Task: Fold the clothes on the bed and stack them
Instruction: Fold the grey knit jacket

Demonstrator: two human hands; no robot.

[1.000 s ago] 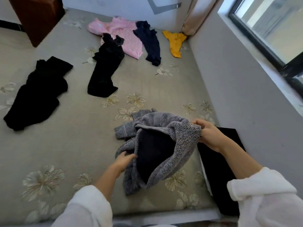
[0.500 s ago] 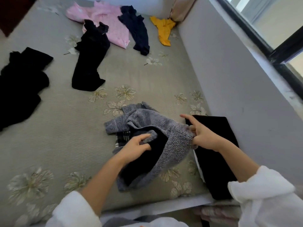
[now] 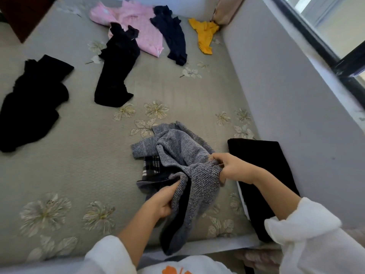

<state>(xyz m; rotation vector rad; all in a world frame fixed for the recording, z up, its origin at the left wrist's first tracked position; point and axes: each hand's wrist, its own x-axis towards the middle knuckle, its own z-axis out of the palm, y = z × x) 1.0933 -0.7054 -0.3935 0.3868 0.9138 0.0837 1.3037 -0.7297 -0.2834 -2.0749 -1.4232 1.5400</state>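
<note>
The person wears a white top (image 3: 197, 263) with an orange mark (image 3: 174, 270) and loose white sleeves (image 3: 308, 234).

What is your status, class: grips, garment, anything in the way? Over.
Left grip, right grip both holding grey sweater. Sweater bunched, unfolded. Folded black garment beside it; nothing blocking.

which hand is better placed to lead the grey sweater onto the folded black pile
Right, probably. The right hand grips the sweater right beside the pile; the left hand grips it on the far side.
</note>
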